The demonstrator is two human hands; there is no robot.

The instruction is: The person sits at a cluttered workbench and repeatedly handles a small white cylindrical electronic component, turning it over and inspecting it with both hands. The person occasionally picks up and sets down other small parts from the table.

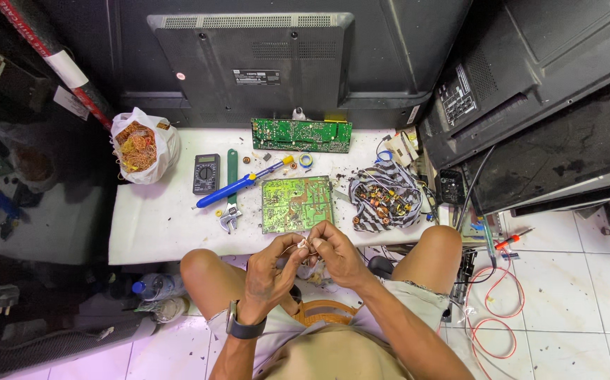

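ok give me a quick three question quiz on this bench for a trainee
1. True or false: the multimeter lies left of the blue-handled tool.
2. What do both hands hold between them? A) a small part with thin wire B) a wrench C) a bottle
3. Which wrist bears the dark watch?

Key:
1. True.
2. A: the left hand and right hand pinch a small part, too small to identify, just below the green circuit board.
3. The left.
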